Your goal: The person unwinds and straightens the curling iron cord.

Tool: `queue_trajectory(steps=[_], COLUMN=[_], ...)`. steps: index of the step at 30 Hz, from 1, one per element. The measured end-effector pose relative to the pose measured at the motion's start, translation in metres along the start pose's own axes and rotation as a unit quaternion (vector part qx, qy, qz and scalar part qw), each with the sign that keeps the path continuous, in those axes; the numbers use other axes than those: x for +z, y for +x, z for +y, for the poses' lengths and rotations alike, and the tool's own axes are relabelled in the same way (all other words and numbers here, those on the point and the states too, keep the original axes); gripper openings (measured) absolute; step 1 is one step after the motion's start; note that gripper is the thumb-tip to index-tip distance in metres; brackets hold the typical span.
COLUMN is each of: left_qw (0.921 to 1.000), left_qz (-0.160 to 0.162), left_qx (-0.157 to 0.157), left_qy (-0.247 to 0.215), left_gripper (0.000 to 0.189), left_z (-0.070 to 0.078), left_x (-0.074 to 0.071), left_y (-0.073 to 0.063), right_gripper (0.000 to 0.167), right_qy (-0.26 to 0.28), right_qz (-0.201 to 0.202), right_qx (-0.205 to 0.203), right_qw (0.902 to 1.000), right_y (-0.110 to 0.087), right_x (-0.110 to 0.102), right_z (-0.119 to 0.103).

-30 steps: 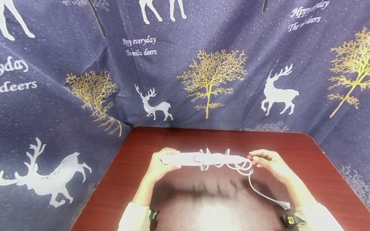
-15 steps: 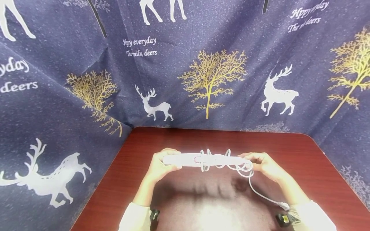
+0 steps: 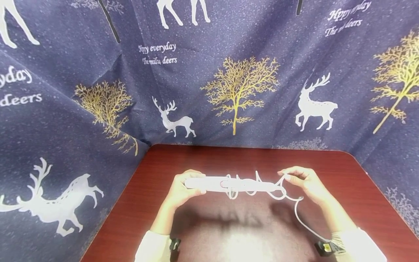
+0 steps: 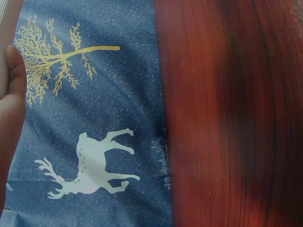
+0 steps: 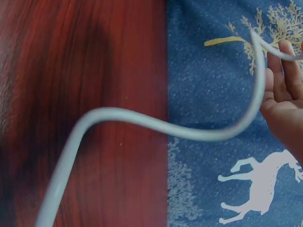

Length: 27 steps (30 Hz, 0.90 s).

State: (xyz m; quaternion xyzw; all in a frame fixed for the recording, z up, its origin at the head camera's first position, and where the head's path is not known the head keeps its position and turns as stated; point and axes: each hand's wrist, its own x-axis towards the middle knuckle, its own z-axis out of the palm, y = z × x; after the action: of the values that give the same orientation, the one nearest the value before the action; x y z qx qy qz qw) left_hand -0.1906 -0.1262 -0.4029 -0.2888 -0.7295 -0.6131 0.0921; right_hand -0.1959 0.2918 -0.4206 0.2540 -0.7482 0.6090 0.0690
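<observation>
A slim white corded appliance (image 3: 214,184), shaped like a hair straightener, is held level above the table. My left hand (image 3: 183,187) grips its left end, thumb on the near side and fingers on the far side. Loose loops of its white cord (image 3: 309,229) wind around the right half. My right hand (image 3: 306,183) pinches a loop of cord just past the appliance's right end. In the right wrist view the cord (image 5: 203,135) runs large across the frame towards the fingers. Only a strip of the appliance and my left thumb (image 4: 16,71) show in the left wrist view.
A reddish-brown wooden table (image 3: 209,156) lies below, with shadows of the hands on it. Dark blue cloth (image 3: 203,80) printed with deer and trees hangs behind and along the sides. Wrist cameras (image 3: 324,248) sit at both cuffs.
My right hand closed in on the appliance's right end, then drew back right and up with a cord loop. The cord's plug has gone from sight by the right cuff. My left hand kept its grip.
</observation>
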Motion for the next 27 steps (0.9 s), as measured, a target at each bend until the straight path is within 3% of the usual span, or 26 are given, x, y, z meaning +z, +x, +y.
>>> queue_trajectory(steps=[7,11,15,18,27], left_qw=[0.9998,0.9997,0.9998,0.9999,0.9991], left_qz=[-0.011,-0.023,-0.019,-0.002,0.04], left_qx=[0.014,0.009,0.002,0.002,0.001], left_qy=[-0.003,0.003,0.011,0.013,0.017], left_gripper=[0.037,0.037,0.036,0.036,0.037], left_z=[-0.004,-0.005,-0.006,-0.007,-0.008], left_x=[0.002,0.002,0.003,0.003,0.001], left_y=[-0.001,-0.002,-0.002,-0.002,-0.002], right_gripper=[0.017,0.019,0.017,0.016,0.021], right_qy=[0.108,0.129,0.12,0.082,0.004], right_qz=[0.038,0.068,0.08,0.071,0.016], right_qx=[0.0,-0.001,-0.02,-0.028,-0.06], right_qw=[0.9934,0.9893,0.9894,0.9937,0.9981], right_y=[0.008,0.013,0.015,0.013,0.003], right_x=[0.007,0.01,0.011,0.011,0.007], right_z=[-0.011,-0.021,-0.033,-0.041,-0.051])
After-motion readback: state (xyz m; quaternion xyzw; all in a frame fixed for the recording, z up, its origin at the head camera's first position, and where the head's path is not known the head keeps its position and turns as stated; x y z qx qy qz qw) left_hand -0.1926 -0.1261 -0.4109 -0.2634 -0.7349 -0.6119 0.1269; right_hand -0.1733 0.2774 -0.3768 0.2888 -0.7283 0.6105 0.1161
